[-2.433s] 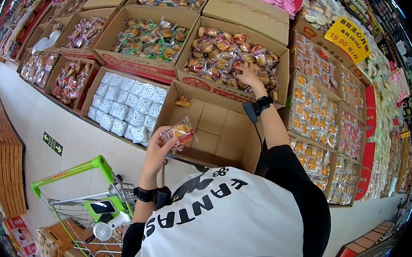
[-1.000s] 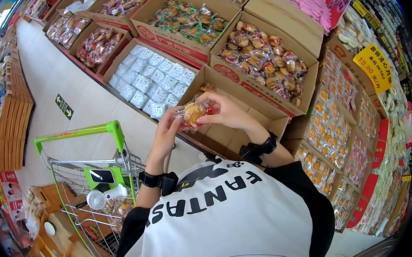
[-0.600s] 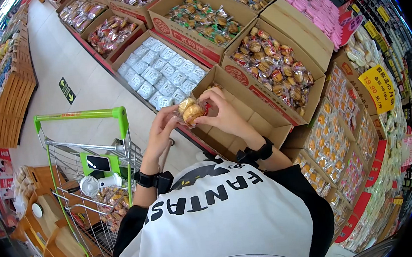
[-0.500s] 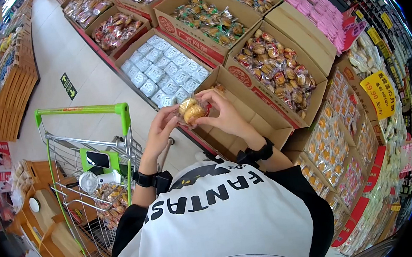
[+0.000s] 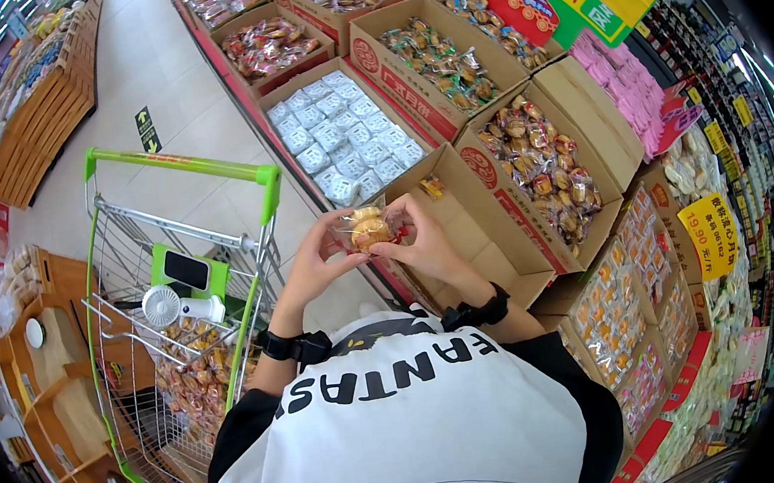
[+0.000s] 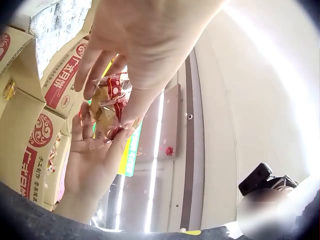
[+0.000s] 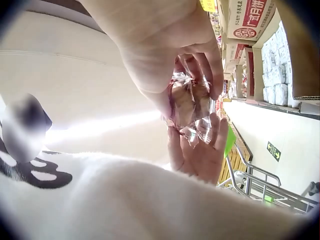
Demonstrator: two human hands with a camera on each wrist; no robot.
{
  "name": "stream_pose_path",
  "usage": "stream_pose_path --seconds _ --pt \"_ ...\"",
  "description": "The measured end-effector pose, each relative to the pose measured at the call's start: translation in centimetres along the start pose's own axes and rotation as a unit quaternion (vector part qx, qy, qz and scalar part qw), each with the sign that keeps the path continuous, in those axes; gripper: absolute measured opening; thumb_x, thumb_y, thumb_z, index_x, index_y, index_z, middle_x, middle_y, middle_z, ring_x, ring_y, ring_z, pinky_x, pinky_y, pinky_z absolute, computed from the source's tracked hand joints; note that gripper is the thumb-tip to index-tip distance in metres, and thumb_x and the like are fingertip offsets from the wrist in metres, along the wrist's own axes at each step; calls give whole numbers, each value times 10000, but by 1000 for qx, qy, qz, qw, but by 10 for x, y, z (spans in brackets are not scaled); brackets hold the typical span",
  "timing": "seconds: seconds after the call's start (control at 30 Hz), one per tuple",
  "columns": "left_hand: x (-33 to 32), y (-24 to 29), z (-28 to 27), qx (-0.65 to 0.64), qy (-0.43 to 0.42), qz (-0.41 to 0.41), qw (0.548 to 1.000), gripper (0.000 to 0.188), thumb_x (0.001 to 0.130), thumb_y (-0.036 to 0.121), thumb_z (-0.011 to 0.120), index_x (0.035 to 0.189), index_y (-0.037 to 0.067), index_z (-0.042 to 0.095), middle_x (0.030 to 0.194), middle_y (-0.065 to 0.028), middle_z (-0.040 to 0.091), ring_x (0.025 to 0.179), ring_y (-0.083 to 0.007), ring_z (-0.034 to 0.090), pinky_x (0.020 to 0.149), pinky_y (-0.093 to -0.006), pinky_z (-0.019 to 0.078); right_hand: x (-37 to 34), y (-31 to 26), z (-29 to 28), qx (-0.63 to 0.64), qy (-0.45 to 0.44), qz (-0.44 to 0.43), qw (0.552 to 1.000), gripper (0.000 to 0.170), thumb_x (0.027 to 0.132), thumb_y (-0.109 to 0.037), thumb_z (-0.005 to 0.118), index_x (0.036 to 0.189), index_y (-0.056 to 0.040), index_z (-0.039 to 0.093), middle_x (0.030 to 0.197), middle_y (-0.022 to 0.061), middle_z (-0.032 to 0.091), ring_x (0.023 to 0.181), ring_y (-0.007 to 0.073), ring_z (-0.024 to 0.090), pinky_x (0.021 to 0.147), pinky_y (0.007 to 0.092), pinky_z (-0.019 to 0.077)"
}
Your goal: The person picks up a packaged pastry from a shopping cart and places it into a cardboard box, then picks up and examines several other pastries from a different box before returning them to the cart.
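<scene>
Both hands hold clear-wrapped mooncakes with red print [image 5: 370, 231] in front of the chest. My left hand [image 5: 322, 259] pinches the wrapper from the left, thumb below. From the other side my right hand [image 5: 426, 245] grips it, its thumb close to the left thumb. In the left wrist view the red-printed wrapper [image 6: 106, 107] sits between the fingers of both hands. The right wrist view shows crinkled clear film round the mooncakes [image 7: 185, 102]. Beyond the hands stands a carton of loose wrapped mooncakes [image 5: 543, 166].
A low carton [image 5: 476, 247] with one small packet [image 5: 431, 187] in it lies just ahead. White packets [image 5: 349, 138] fill the carton beside it. At left stands a shopping cart [image 5: 179, 165] with a phone [image 5: 185, 271], a white fan [image 5: 162, 305] and bagged goods [image 5: 195, 353].
My right hand has left the mooncake carton and come to my left hand, and both now hold mooncakes together. The head view has swung, bringing more of the cart and a price sign into sight.
</scene>
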State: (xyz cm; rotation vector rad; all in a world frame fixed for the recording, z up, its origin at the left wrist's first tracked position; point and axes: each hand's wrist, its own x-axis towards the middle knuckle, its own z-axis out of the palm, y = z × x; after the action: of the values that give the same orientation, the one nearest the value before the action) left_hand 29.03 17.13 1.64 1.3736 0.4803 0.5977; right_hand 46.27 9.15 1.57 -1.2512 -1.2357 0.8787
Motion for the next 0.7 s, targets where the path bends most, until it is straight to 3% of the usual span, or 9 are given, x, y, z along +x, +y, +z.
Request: stream_pose_path --seconds 0.17,0.23,0.4,0.43,0.5,0.53,0.6,0.7 --pt "-33 -8 -14 -41 -1 15 999 572 691 21 668 1187 13 383 1101 -68 493 940 -122 513 838 -265 418 -11 -6 24 -33 -29 -6 999 431 621 -187 764 855 -41 432 782 28 483 715 75 471 619 217 410" --pt "-50 -10 -23 -1 3 16 1000 559 699 25 661 1186 15 385 1108 -62 492 953 -118 507 834 -259 416 -13 -8 37 -104 -55 2 993 434 617 -200 767 838 -46 427 750 19 469 692 78 459 608 225 409" --pt "-102 -15 -45 26 49 -7 998 545 699 46 658 1183 22 408 996 -26 502 802 -77 483 780 -249 423 -18 -15 77 -150 -165 28 974 440 633 -237 755 841 -24 432 781 56 474 698 137 505 627 252 432" --pt "-112 -10 -48 24 66 -4 998 545 699 46 658 1183 22 408 996 -26 502 802 -77 483 780 -249 423 -17 -20 84 -150 -182 25 972 440 633 -237 755 841 -24 432 781 56 474 698 137 505 627 252 432" --pt "-134 -2 -54 97 81 -76 989 547 698 52 659 1185 21 412 978 -25 515 811 -75 487 776 -248 425 -16 -28 98 -147 -240 45 959 427 647 -216 745 859 -16 433 828 78 494 749 152 543 650 262 454" --pt "-142 -13 -56 45 103 -36 993 553 701 39 649 1195 15 402 960 -32 526 830 -78 498 775 -250 428 -16 -24 105 -146 -256 42 954 427 647 -216 745 859 -16 433 828 78 494 749 152 543 650 262 454" --pt "-161 -9 -59 29 128 -39 991 551 703 32 644 1196 12 398 981 -43 525 857 -86 505 784 -255 430 -18 -11 119 -89 -286 46 953 388 670 -131 728 890 -25 425 813 25 478 745 68 479 630 199 411" --pt "-187 -9 -63 22 164 -32 986 542 714 30 638 1196 4 391 1061 -82 512 937 -122 519 817 -273 433 -19 -13 140 -92 -333 38 938 361 687 -89 707 898 -21 422 849 36 479 790 79 498 671 209 434"
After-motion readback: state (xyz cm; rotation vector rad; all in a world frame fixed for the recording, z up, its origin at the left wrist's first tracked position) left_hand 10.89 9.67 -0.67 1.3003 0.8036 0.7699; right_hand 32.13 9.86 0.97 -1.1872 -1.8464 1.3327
